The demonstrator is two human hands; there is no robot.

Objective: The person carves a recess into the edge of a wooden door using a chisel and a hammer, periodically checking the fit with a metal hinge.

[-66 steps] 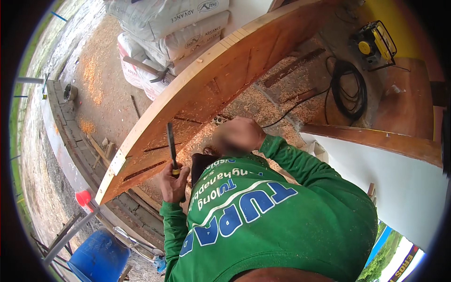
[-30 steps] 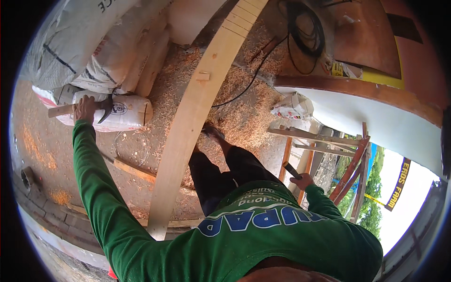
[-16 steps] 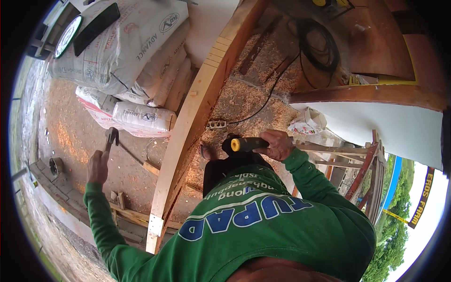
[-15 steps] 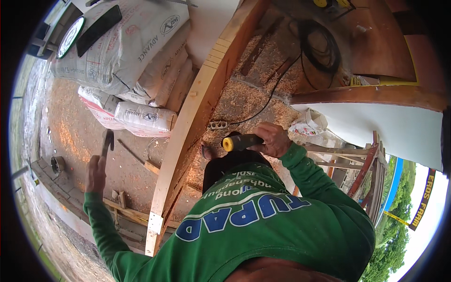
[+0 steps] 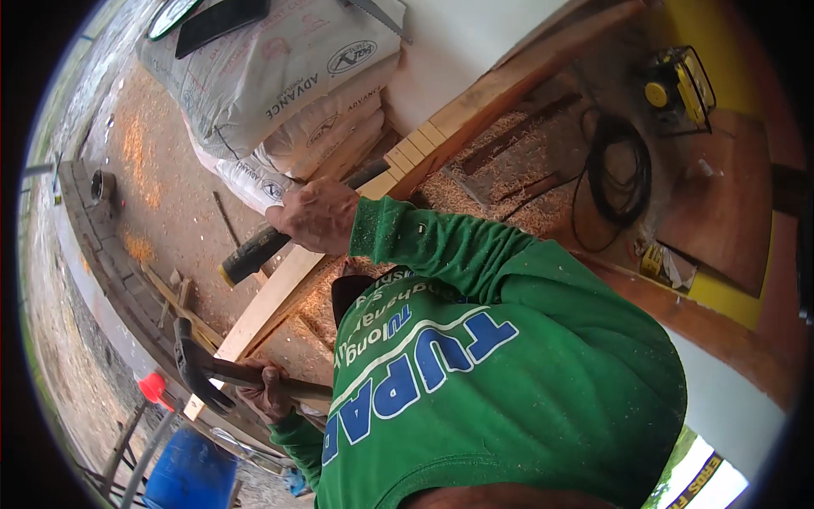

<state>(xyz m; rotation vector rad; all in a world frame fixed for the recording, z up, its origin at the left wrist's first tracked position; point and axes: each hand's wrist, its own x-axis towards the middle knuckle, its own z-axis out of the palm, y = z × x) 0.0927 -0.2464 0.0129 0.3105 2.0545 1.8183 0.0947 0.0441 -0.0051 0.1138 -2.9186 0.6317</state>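
Note:
My right hand (image 5: pixel 314 216) is closed round a chisel with a dark, yellow-ended handle (image 5: pixel 246 259); its blade reaches the pale top edge of a long curved timber (image 5: pixel 420 148), beside several crosswise lines. Below and to the left, my left hand (image 5: pixel 264 392) grips a claw hammer (image 5: pixel 195 365) by its handle, the head turned outward to the left, near the timber’s lower end. My green sleeve and shirt hide part of the timber and floor.
Stacked white sacks (image 5: pixel 280 93) stand behind, topped by dark objects and a saw. At right are a black cable coil (image 5: pixel 615 182), a yellow-black machine (image 5: pixel 678 89) and plywood (image 5: pixel 712 195). A blue barrel (image 5: pixel 191 471) sits lower left. Wood shavings lie on the floor.
My right hand has swung left and up onto the timber with the chisel. My left hand has brought the hammer down and right. The view has shifted, bringing the barrel back in.

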